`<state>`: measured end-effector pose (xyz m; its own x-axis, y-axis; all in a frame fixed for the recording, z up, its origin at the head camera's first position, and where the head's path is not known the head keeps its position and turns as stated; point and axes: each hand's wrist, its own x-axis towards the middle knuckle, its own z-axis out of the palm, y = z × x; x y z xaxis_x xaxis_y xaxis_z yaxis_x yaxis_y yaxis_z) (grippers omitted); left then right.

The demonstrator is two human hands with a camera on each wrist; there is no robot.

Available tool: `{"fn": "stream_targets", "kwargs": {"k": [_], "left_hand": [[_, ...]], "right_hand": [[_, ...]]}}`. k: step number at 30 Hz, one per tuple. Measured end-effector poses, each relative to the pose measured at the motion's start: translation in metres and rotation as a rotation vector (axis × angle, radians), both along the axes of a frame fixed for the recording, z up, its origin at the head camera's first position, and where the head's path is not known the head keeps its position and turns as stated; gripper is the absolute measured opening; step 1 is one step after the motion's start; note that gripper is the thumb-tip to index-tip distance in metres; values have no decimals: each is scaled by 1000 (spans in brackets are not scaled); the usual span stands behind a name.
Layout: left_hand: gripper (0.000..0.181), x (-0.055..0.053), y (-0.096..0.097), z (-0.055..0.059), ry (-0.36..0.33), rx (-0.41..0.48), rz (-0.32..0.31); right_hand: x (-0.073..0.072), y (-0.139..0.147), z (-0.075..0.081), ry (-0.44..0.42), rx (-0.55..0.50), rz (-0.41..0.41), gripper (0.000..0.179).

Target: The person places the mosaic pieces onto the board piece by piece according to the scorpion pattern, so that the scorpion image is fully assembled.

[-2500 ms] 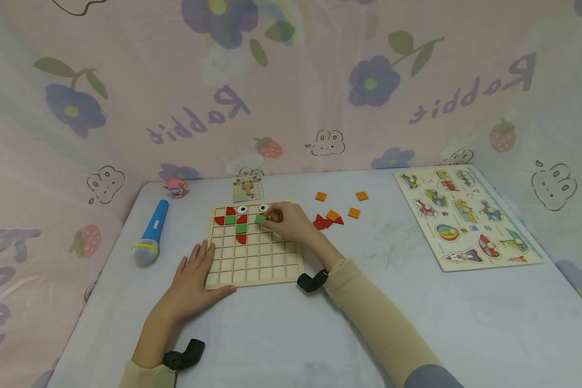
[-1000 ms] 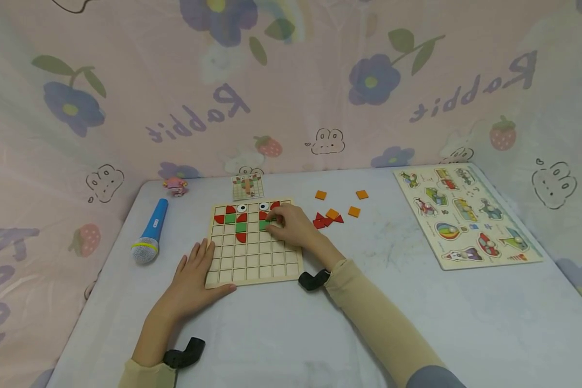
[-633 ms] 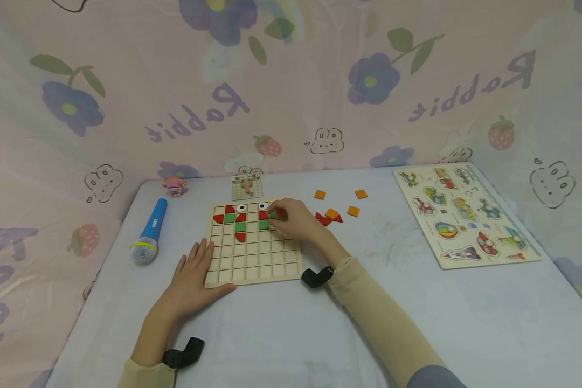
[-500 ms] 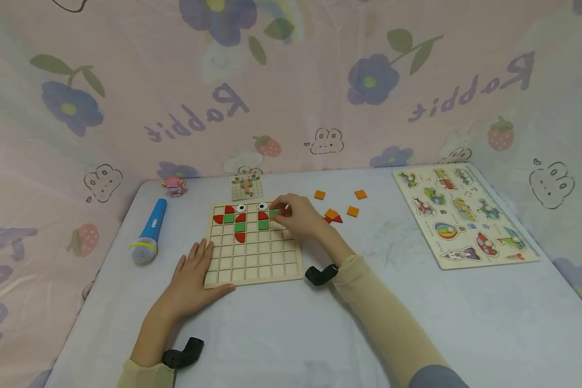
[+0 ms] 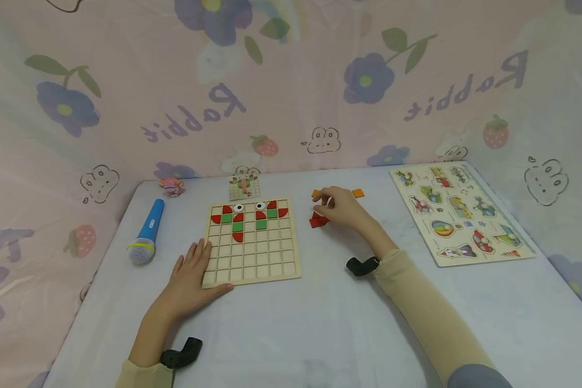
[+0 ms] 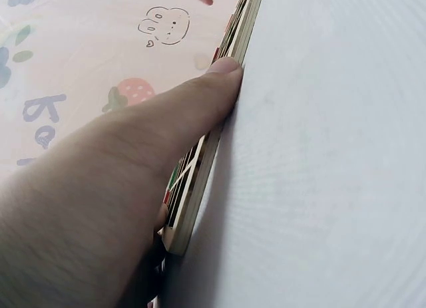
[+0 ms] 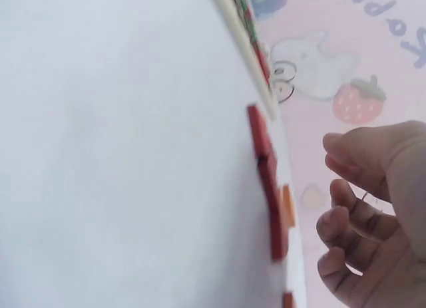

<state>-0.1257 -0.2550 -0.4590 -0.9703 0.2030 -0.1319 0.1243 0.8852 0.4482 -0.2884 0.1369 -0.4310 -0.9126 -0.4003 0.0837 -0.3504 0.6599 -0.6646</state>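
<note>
A wooden grid board (image 5: pixel 277 262) lies on the table, with red quarter-round pieces, green squares (image 5: pixel 261 224) and two eye tiles (image 5: pixel 260 206) set in its upper rows. My left hand (image 5: pixel 186 280) rests at its lower left corner, fingers along the left side and thumb (image 6: pixel 212 92) against the near edge. To the right of the board, my right hand (image 5: pixel 341 210) hovers over loose red pieces (image 5: pixel 317 220) and partly hides the orange squares (image 5: pixel 358 193). In the right wrist view its fingers are loosely bent, with nothing between them.
Behind the board lies a small pattern card (image 5: pixel 244 187). A blue toy microphone (image 5: pixel 147 231) and a pink figurine (image 5: pixel 172 186) are at the left. On the right lies a picture puzzle board (image 5: pixel 461 215). A printed curtain hangs behind the table.
My right hand has set green squares into the board's upper right, then moved right, off the board, to the loose red pieces. My left hand has stayed at the corner.
</note>
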Motion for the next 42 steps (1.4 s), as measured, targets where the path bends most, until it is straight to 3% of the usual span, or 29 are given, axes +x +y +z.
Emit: {"fn": "stream_targets", "kwargs": {"k": [10,16,27,34,42], "left_hand": [[123,0,-2,-3,11,-3,-4],[122,2,-1,-4,3,-3,-5],[122,4,-1,-3,1,-1,-3],[122,2,-2,-3,4,-3,-3],[122,1,-2,-3,7,-4,-5]], "right_hand": [[13,31,-14,21,32,81,18],[20,34,-25,16,46,90,21],[22,34,-38,94,53,97,24],[21,32,-38,116,47,92,23],[22,32,-36,92,32,93,9]]}}
